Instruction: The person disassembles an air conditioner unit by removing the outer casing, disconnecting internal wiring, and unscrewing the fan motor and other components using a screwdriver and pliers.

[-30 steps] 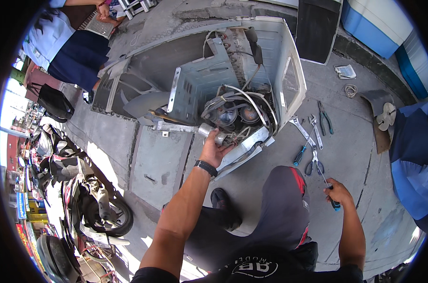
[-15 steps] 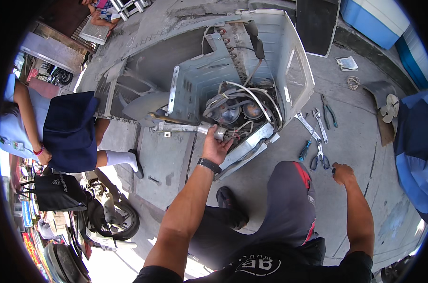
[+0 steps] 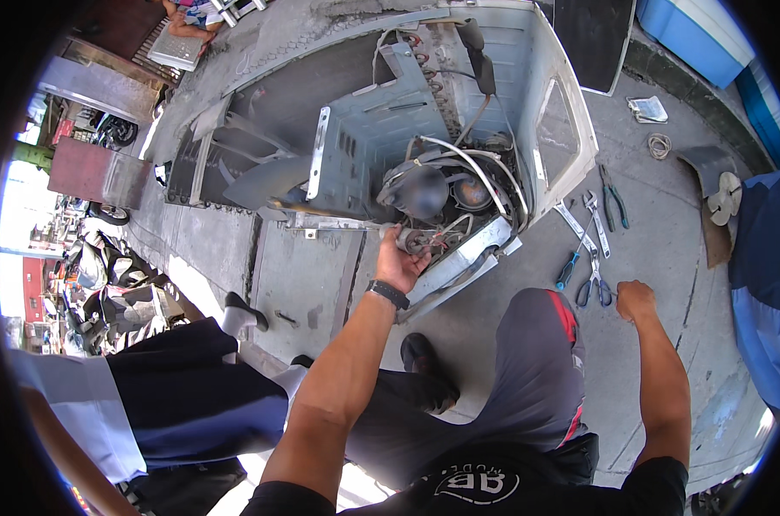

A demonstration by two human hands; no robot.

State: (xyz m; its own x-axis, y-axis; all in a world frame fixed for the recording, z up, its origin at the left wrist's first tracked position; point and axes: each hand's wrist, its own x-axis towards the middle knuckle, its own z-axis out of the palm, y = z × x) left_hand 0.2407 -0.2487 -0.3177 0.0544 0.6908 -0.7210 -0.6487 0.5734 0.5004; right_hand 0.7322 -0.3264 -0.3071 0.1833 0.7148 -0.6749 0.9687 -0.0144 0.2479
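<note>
An opened metal air-conditioner housing (image 3: 368,120) lies before me, its compressor (image 3: 424,191) and tangled pale hoses exposed. My left hand (image 3: 400,262) is closed around a small grey cylindrical capacitor (image 3: 414,240) at the housing's near edge. Thin red and white wires run from its end into the unit. Over the ground to the right, my right hand (image 3: 637,301) is curled closed; what it holds, if anything, is hidden. Just left of that hand lie long-nose pliers (image 3: 595,285) with dark handles. A screwdriver (image 3: 566,272) with a teal handle rests beside them.
Two wrenches (image 3: 598,225) and larger pliers (image 3: 614,199) lie right of the housing. Beyond are a wire coil (image 3: 658,146), a small fan blade (image 3: 724,199) and blue bins (image 3: 699,39). A person in a dark skirt (image 3: 192,391) stands close on my left.
My right hand has moved slightly up and right, away from the pliers. My left hand keeps hold of the capacitor. The person in the skirt has come nearer on my left.
</note>
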